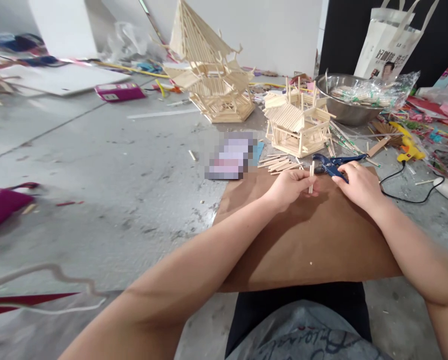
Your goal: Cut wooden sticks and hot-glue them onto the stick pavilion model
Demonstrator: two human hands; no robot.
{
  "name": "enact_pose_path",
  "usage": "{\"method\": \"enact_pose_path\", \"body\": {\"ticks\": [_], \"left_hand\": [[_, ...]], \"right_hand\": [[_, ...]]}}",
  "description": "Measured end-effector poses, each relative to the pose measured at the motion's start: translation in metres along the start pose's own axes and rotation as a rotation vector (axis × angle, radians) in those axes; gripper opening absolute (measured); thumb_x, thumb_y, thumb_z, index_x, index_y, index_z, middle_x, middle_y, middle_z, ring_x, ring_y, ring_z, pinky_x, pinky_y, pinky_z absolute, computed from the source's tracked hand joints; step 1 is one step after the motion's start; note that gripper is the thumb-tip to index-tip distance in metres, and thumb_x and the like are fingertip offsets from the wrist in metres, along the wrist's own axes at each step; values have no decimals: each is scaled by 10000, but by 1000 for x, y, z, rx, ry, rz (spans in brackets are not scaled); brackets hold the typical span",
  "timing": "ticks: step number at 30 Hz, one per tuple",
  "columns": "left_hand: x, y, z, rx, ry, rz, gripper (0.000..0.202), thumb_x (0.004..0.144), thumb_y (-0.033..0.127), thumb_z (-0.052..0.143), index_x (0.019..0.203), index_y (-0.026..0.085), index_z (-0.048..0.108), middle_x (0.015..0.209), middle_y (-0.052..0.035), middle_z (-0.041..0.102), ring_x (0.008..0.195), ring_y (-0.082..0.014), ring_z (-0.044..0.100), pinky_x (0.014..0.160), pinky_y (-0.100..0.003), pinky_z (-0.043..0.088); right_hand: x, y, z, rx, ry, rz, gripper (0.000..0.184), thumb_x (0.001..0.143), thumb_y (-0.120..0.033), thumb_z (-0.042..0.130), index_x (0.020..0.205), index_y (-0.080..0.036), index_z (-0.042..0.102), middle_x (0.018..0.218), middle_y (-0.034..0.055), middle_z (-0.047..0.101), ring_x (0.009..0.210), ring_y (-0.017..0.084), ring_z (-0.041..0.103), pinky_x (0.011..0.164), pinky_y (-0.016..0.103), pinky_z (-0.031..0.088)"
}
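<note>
My left hand (pixel 288 188) pinches a couple of short wooden sticks (pixel 311 179) upright between thumb and fingers, above the brown board (pixel 302 240). To its right, my right hand (pixel 362 186) has its fingers around a handle of the blue pliers (pixel 335 171), whose dark jaws point left toward the sticks. The exact kind of jaw is hard to make out. Just beyond my left hand lies a loose pile of cut sticks (pixel 278 163). Behind that stands a small six-sided stick model (pixel 299 125) with upright posts on top.
A taller stick pagoda (pixel 220 90) stands farther back. A phone (pixel 229 157) with a blurred screen lies left of the board. At right are a steel bowl (pixel 353 112) with bagged sticks, a yellow glue gun (pixel 409 145) with a black cord, and scattered scraps. Purple packs (pixel 119 92) lie left.
</note>
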State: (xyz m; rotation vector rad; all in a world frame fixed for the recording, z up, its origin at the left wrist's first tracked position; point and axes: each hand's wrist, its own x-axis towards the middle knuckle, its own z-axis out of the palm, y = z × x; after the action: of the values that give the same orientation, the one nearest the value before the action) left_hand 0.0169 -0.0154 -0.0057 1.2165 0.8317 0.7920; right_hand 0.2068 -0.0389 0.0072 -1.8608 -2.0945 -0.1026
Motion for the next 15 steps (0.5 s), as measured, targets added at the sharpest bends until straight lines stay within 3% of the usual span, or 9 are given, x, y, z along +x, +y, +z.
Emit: {"method": "enact_pose_path", "body": {"ticks": [3,8,11,15], "left_hand": [[1,1,-2,-78,16,6,182,681,300,638,666,127,586,644,1,626,551,-86,586,610,-255,485],[0,1,-2,-120,31,38,206,649,320,666,670,126,599,621,11,608,538,-78,563,633,-276,495],[1,0,-2,-95,66,60,226,630,332,679,688,121,623,575,29,571,517,-72,551,620,-263,488],[3,0,-3,-64,116,60,227,612,333,686,684,126,629,603,32,568,563,-82,559,609,-257,486]], "right_hand": [[1,9,-1,-212,-138,45,334,774,-462,474,887,-172,594,940,134,627,846,263,587,637,355,429],[4,7,-3,-281,-314,30,298,800,-417,434,871,-170,583,926,123,640,857,251,597,657,341,422],[4,0,-6,-257,-289,128,327,836,-368,357,965,-153,566,894,142,653,828,266,614,664,357,418],[5,-2,-16,-87,-91,211,342,830,-390,356,973,-162,567,853,132,664,833,274,613,677,360,416]]}}
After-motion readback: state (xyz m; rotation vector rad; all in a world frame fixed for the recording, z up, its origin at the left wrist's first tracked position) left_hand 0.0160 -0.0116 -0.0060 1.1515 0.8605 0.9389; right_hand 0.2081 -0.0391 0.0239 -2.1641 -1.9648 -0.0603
